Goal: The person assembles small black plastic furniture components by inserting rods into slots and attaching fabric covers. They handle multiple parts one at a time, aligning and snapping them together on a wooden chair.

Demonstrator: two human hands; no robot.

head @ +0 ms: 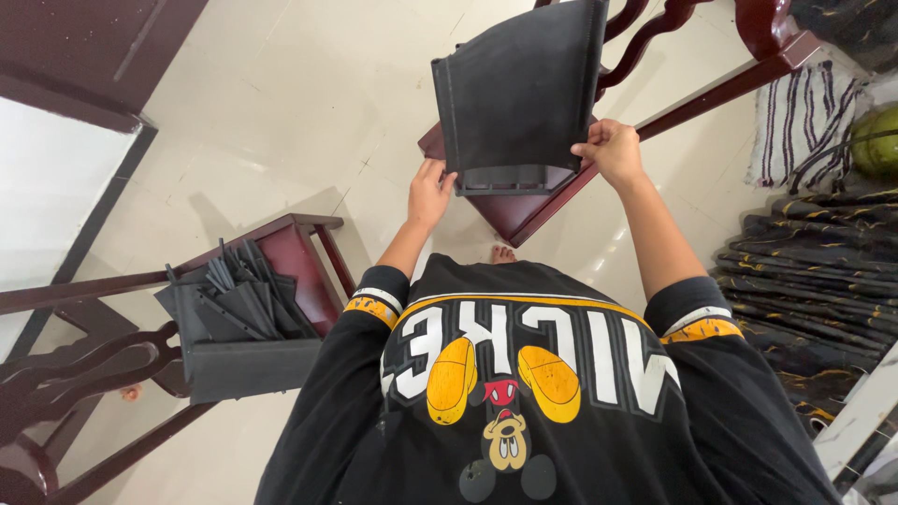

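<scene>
I hold a black fabric bag up in front of me, above the seat of a dark red wooden chair. My left hand grips its lower left corner. My right hand pinches its lower right edge. The bag's open end faces me and its body stands upright. On a second dark red chair to my left sits an open black bag stuffed with several folded black pieces.
A pile of black cloth with gold markings lies on the floor at the right, beside a striped mat and a green round object. Pale tiled floor spreads between the chairs. My bare toes show below the bag.
</scene>
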